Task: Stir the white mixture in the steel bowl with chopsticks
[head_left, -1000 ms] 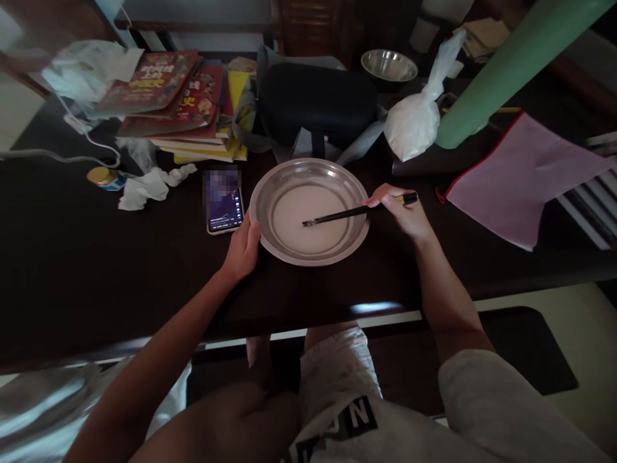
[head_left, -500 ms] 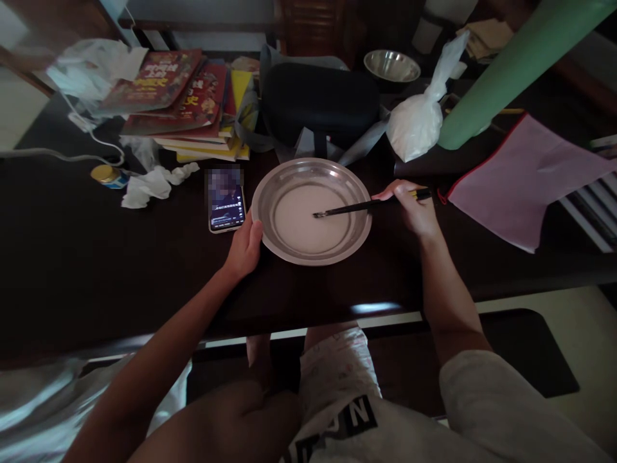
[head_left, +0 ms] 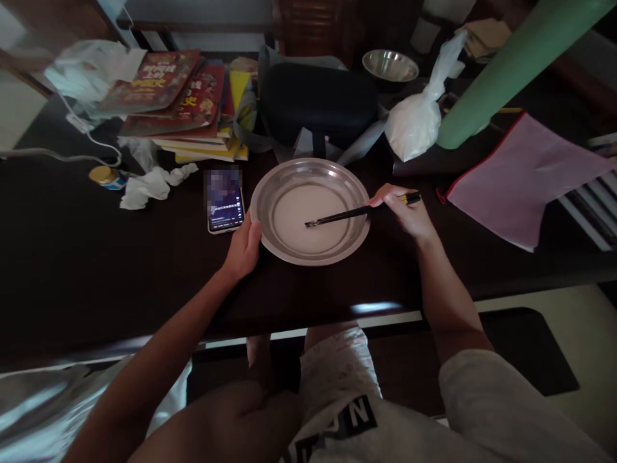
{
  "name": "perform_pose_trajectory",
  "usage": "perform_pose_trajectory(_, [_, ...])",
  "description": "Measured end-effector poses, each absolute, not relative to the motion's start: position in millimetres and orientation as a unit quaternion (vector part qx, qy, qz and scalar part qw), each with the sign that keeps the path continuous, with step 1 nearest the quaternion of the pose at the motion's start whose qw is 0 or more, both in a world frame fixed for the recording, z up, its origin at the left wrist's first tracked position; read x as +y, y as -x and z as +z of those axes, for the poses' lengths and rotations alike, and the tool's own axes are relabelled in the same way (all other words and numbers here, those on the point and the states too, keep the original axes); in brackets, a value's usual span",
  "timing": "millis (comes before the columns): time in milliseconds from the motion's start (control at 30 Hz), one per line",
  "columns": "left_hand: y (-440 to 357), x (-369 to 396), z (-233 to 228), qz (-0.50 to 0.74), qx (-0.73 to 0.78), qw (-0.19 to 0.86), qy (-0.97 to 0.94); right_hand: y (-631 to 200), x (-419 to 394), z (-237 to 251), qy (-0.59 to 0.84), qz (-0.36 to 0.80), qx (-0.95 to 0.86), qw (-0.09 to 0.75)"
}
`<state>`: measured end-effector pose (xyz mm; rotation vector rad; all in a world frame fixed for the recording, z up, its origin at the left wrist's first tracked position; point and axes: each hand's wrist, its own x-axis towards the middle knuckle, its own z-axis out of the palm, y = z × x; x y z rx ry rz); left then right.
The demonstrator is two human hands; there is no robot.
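A wide metal basin (head_left: 311,256) stands on the dark table and holds a milky white liquid (head_left: 303,206). My left hand (head_left: 244,249) grips its left rim, thumb on top and the other fingers mostly hidden below. Black chopsticks (head_left: 344,213) with gold bands slant down from my right hand (head_left: 405,211), which is closed around their upper part at the basin's right side. Their tips rest in the white liquid, near the middle of the basin. Left of the basin lies a lit phone (head_left: 225,200), close to my left hand.
Behind the basin sits a black case (head_left: 318,99). To its right are a tied bag of white powder (head_left: 415,125), a green cylinder (head_left: 506,77) and a pink mesh pouch (head_left: 523,183). Stacked books (head_left: 164,96), crumpled tissue (head_left: 147,188) and a small jar (head_left: 107,177) lie left.
The chopstick tips have shifted slightly left and toward me through the white liquid. My right hand has moved a little left with them, while my left hand keeps its hold on the rim.
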<state>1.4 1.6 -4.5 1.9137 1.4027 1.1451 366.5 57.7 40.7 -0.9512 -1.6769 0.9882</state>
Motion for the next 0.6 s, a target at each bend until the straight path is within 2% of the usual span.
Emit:
perform_pose_trajectory(200, [-0.6, 2.4, -7.0, 0.426, 0.512, 0.248, -0.704, -366.5, 57.8, 41.7, 0.402, 0.390, -0.655, 0.507])
perform_pose_trajectory(367, [-1.3, 2.4, -5.7, 0.421, 0.516, 0.247, -0.704, -367.2, 58.5, 40.8, 0.387, 0.396, -0.690, 0.467])
perform_pose_trajectory(600, [-0.7, 2.0, -5.8, 0.414, 0.521, 0.251, -0.703, -367.6, 57.8, 41.0, 0.401, 0.381, -0.675, 0.489])
